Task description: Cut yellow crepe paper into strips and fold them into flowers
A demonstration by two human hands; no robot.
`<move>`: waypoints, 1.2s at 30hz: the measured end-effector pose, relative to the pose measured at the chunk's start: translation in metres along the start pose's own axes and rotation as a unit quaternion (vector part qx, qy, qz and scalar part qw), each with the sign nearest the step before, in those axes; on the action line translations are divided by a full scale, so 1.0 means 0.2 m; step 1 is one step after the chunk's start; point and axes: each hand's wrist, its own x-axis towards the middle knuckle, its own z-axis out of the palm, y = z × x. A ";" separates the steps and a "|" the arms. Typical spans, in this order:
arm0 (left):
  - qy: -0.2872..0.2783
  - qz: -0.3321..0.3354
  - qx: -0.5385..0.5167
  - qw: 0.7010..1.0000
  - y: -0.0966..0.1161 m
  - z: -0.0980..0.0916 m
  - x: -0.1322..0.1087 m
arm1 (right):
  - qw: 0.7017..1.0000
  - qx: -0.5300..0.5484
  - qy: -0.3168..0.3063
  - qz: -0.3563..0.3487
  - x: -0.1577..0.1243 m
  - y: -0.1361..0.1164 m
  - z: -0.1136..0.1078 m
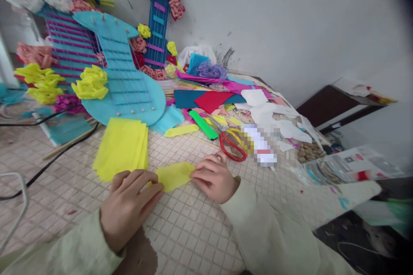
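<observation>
A small folded piece of yellow crepe-like paper (176,175) lies between my two hands, low over the checked table cover. The fingers of my left hand (130,204) are closed on its left end. At its right end, my right hand (214,177) pinches the pointed corner between thumb and fingers. Just beyond my left hand sits a loose stack of yellow sheets (121,148). Farther off, a folded yellow strip (181,130) rests on the cover.
Red-handled scissors (230,146) and a green cutter (203,124) lie past my right hand. A light-blue guitar-shaped board (124,73) with yellow flowers stands behind the stack. Paper scraps (267,111) pile up at the back. A black cable (61,150) crosses the left side.
</observation>
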 end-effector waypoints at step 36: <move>-0.087 -0.123 -0.045 0.988 0.00 0.01 0.04 | 0.970 0.097 -0.073 0.208 0.06 -0.06 -0.01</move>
